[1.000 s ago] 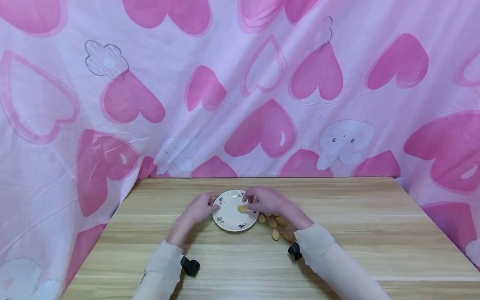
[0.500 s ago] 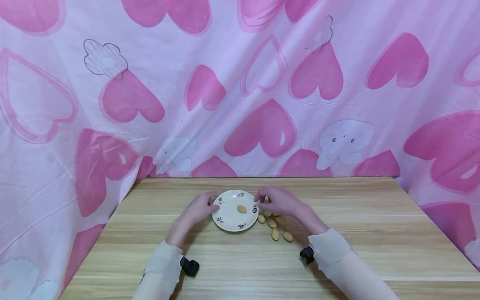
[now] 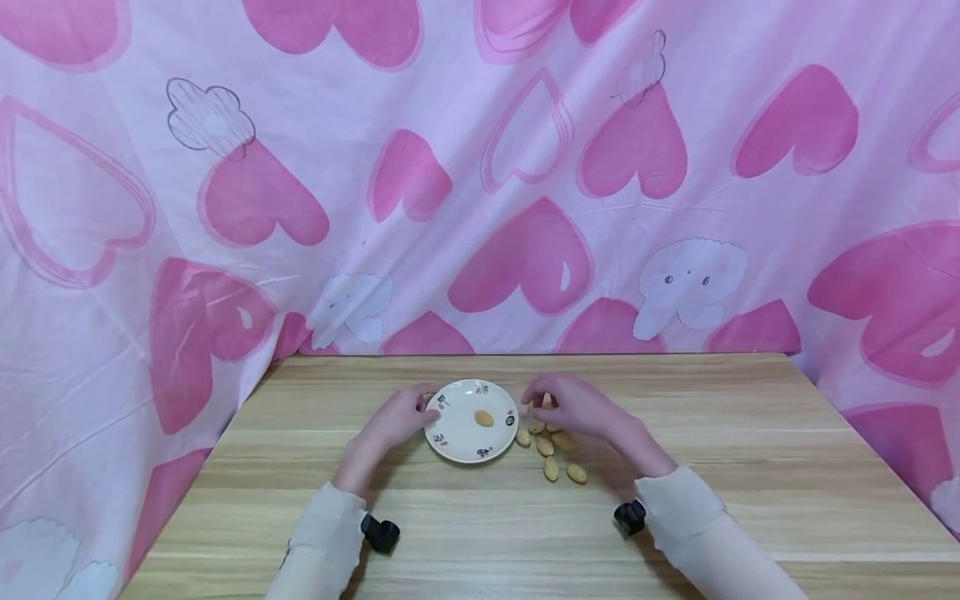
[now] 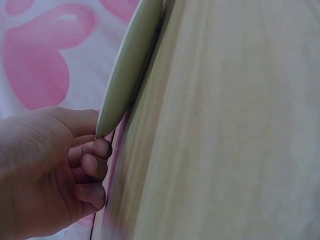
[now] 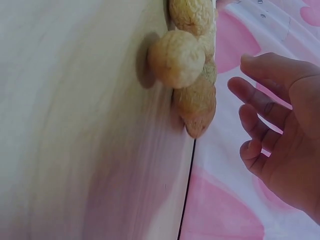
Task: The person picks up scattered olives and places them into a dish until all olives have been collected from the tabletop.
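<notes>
A round white plate (image 3: 471, 446) with small printed motifs sits on the table. One tan oval nut (image 3: 483, 418), seemingly in its shell, lies near its middle. My left hand (image 3: 397, 415) pinches the plate's left rim; in the left wrist view the thumb and index finger meet at the edge while the other fingers curl below. Over the pile to the right of the plate hovers my right hand (image 3: 576, 405), fingers loosely bent and nothing between them. In the right wrist view several rough-skinned nuts (image 5: 176, 59) lie apart from the fingertips. The hand partly hides the pile in the head view.
Two loose nuts lie nearest the front of the pile, one nut (image 3: 551, 468) left of another nut (image 3: 577, 473). The wooden table (image 3: 480, 533) ends at a pink heart-printed cloth (image 3: 517, 258) behind it. Black wrist cameras sit at both cuffs.
My right hand has moved right, from above the plate to above the nut pile, leaving the nut on the plate. My left hand and the plate have stayed put.
</notes>
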Demonstrator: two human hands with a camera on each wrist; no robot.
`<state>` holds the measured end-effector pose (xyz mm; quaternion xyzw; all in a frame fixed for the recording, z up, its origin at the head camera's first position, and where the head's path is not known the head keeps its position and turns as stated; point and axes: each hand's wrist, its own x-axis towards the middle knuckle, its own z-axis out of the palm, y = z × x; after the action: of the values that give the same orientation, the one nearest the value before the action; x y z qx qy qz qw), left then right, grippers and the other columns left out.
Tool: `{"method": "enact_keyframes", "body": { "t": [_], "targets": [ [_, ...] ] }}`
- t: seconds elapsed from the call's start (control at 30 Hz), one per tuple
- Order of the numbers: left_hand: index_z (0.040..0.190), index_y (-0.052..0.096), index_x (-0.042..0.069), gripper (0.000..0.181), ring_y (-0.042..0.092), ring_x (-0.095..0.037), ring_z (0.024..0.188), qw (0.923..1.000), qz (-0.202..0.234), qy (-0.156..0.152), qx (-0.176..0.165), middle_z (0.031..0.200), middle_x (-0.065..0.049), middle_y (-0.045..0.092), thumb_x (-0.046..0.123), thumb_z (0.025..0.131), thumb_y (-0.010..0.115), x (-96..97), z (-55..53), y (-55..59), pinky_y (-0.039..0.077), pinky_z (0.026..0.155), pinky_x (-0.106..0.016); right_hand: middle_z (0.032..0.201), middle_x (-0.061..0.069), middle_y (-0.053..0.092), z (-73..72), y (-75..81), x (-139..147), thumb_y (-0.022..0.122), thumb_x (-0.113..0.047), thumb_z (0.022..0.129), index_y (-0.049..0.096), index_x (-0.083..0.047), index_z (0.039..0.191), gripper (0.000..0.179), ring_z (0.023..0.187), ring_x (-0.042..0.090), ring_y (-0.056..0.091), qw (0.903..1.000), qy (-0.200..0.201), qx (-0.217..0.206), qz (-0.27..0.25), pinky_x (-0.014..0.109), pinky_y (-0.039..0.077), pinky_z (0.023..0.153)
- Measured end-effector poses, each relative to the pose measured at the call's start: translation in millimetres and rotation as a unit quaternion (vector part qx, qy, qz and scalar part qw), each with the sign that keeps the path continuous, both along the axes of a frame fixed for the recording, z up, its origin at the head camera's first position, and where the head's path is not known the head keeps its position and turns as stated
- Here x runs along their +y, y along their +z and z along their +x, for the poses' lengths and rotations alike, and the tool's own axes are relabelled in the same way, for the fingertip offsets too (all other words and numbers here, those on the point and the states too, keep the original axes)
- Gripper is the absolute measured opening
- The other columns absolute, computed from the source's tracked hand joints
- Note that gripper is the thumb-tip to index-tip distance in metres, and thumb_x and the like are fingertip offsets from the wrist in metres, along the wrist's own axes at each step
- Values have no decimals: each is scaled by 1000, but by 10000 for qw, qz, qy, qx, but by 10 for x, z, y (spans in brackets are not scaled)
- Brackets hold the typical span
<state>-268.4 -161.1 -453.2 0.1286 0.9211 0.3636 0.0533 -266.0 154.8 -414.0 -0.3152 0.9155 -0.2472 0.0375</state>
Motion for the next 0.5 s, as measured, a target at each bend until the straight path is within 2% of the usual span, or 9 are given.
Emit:
{"method": "enact_keyframes", "body": {
  "t": [0.2, 0.5],
  "targets": [
    [138, 57, 4, 50, 42, -12, 59, 10000, 6, -24, -18, 67, 0, 50, 12, 90, 69, 4, 1, -2, 34, 54, -24, 97, -7, 68, 18, -23, 117, 70, -16, 90, 75, -16, 103, 14, 85, 14, 60, 9999, -92, 66, 29, 28, 49, 75],
    [137, 58, 5, 50, 42, -12, 59, 10000, -9, 23, 20, 68, 0, 50, 12, 89, 69, 6, -1, -7, 34, 54, -25, 97, -6, 70, 36, -83, 265, 71, -13, 87, 76, -17, 98, 13, 95, 13, 63, 9999, -86, 87, 18, 36, 52, 86]
  ]
}}
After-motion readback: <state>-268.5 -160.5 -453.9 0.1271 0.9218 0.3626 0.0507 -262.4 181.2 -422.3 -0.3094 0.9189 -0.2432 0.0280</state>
